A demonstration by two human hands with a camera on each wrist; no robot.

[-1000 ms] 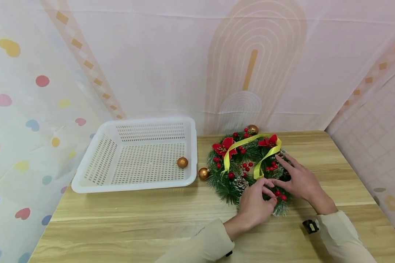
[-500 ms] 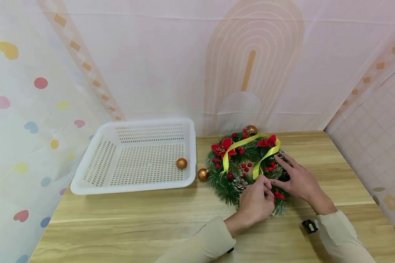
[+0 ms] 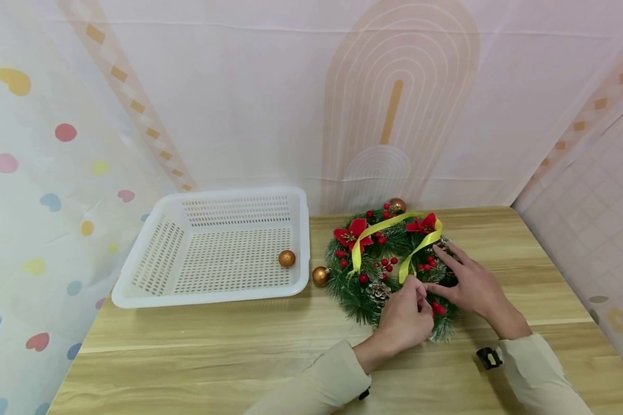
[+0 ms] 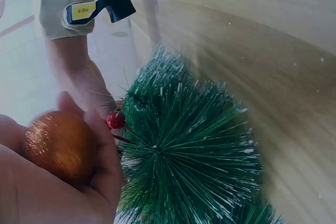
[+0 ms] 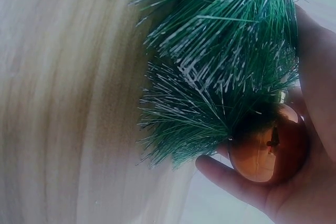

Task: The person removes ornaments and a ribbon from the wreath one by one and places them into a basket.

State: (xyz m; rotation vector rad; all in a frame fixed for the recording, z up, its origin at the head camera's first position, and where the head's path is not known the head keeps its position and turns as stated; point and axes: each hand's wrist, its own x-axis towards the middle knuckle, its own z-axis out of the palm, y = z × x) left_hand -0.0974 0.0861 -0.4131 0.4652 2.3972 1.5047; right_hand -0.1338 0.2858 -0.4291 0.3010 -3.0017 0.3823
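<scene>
A green pine wreath with red flowers, red berries and pine cones lies on the table at right. My left hand is at its near side, fingertips at the lower end of the yellow ribbon. In the left wrist view, my left fingers curl round a glittery copper bauble, hidden under the hand in the head view. My right hand rests spread on the wreath's right side, thumb and fingers fairly straight. In the right wrist view, a shiny copper bauble sits by its palm and thumb.
A white perforated basket stands at left with one copper bauble in it. Another bauble is at the wreath's left edge, and one more bauble at its back. A patterned cloth wall rises behind the wooden table.
My left fingers have curled in further near the ribbon's end and cover more of the red berries. My right hand and the wreath stay in place.
</scene>
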